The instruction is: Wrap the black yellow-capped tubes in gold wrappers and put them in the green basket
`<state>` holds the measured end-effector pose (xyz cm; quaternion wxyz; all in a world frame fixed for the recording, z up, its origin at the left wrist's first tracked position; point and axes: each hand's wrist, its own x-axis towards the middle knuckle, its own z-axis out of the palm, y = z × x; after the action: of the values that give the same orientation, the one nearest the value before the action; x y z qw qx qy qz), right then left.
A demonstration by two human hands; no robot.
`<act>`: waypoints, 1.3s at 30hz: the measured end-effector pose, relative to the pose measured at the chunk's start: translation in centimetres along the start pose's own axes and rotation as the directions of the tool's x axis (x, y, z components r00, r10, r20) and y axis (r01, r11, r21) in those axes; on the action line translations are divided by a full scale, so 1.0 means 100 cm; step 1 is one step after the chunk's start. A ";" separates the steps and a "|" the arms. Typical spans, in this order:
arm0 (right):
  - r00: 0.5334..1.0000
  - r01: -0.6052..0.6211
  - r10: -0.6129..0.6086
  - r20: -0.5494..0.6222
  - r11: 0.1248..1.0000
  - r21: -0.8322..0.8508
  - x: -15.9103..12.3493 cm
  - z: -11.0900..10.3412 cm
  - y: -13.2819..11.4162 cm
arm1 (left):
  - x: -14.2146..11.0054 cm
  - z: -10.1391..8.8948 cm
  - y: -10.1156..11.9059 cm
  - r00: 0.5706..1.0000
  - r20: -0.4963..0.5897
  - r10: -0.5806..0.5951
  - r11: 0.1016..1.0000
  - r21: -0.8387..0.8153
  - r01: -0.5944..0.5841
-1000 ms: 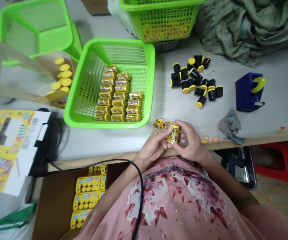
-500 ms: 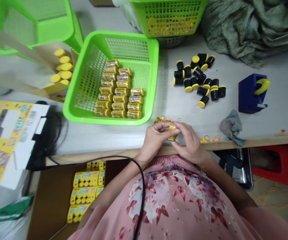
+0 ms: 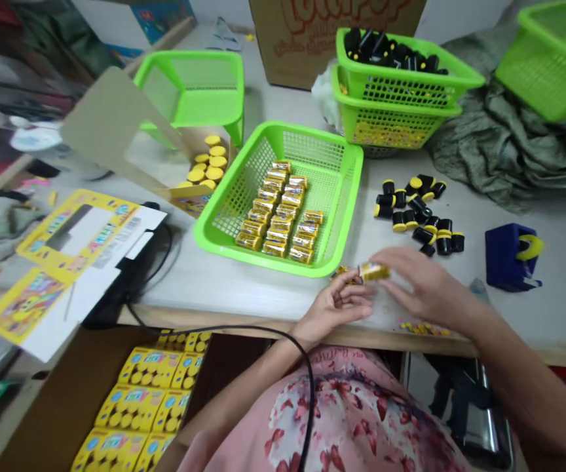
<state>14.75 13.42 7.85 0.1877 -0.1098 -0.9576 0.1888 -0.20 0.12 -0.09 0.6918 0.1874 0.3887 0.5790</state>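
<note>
My right hand (image 3: 423,285), blurred by motion, pinches a small yellow tube (image 3: 375,271) in a shiny printed wrapper between thumb and fingers, above the table near its front edge. My left hand (image 3: 335,307) is just to the left of it, palm turned inward, fingers loosely bent and thumb apart, with nothing seen in it. Behind its fingertips a small printed yellow wrapper pile (image 3: 340,271) lies partly hidden. A green basket (image 3: 356,196) beyond my left hand holds rows of similar wrapped tubes (image 3: 279,223). Black tubs with yellow lids (image 3: 413,203) lie loose beyond my right hand.
A blue tape dispenser (image 3: 509,257) stands at right. Tiny coloured pieces (image 3: 425,328) lie at the table edge. Stacked green baskets (image 3: 396,111) are behind. An opened carton (image 3: 199,203) with yellow-lidded tubs and a flat printed box (image 3: 67,255) are left. A black cable (image 3: 244,327) crosses my left arm.
My hands have parted: the right has moved right and away from me with the wrapped tube, while the left has let go of it. The view has swung left and upward.
</note>
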 end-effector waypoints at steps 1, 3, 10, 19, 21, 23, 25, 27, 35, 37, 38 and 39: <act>0.998 -0.033 0.033 -0.050 0.999 -0.010 0.020 -0.002 0.008 | 0.000 -0.002 -0.001 1.000 0.019 0.002 1.000 0.001 -0.002; 0.989 -0.133 0.129 -0.068 0.989 -0.058 0.066 0.003 0.025 | 0.001 -0.004 -0.003 0.997 0.071 -0.014 0.999 0.034 0.011; 0.804 -0.333 0.505 0.315 0.821 -0.464 0.188 0.064 0.044 | 0.004 -0.008 -0.013 0.986 0.135 -0.096 0.981 0.183 0.071; 0.976 -0.197 0.215 0.027 0.932 -0.303 0.134 0.040 0.040 | 0.001 -0.005 0.000 0.999 0.015 -0.035 0.989 0.144 0.032; 0.978 -0.185 0.155 -0.141 0.954 -0.237 0.089 0.031 0.027 | -0.004 -0.006 0.001 0.996 -0.083 0.019 0.991 0.132 -0.007; 0.960 -0.216 0.166 -0.225 0.951 -0.220 0.040 0.034 0.013 | -0.010 -0.009 -0.001 0.980 -0.180 0.079 0.983 0.180 -0.046; 0.963 -0.222 0.181 -0.201 0.953 -0.207 -0.001 0.048 0.003 | -0.015 -0.014 -0.005 0.942 -0.274 0.192 0.946 0.308 -0.104; 0.967 -0.244 0.220 -0.132 0.945 -0.218 -0.026 0.069 -0.002 | -0.017 -0.019 -0.008 0.880 -0.323 0.347 0.858 0.488 -0.159; 0.978 -0.209 0.197 -0.074 0.938 -0.277 -0.027 0.097 -0.003 | -0.005 -0.021 -0.007 0.792 -0.155 0.590 0.353 0.932 -0.081; 0.976 -0.216 0.203 -0.076 0.938 -0.271 -0.026 0.098 -0.004 | -0.003 -0.020 -0.005 0.787 -0.127 0.604 0.304 0.949 -0.080; 0.975 -0.221 0.208 -0.077 0.940 -0.259 -0.026 0.099 -0.004 | -0.002 -0.020 -0.005 0.786 -0.121 0.606 0.299 0.950 -0.085; 0.974 -0.227 0.214 -0.078 0.943 -0.245 -0.026 0.100 -0.004 | -0.002 -0.020 -0.004 0.788 -0.122 0.604 0.305 0.948 -0.087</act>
<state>13.09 9.14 -1.41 0.1741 -0.2439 -0.9505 0.0823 -1.48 -0.58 -1.60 0.2106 0.4719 0.7378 0.4342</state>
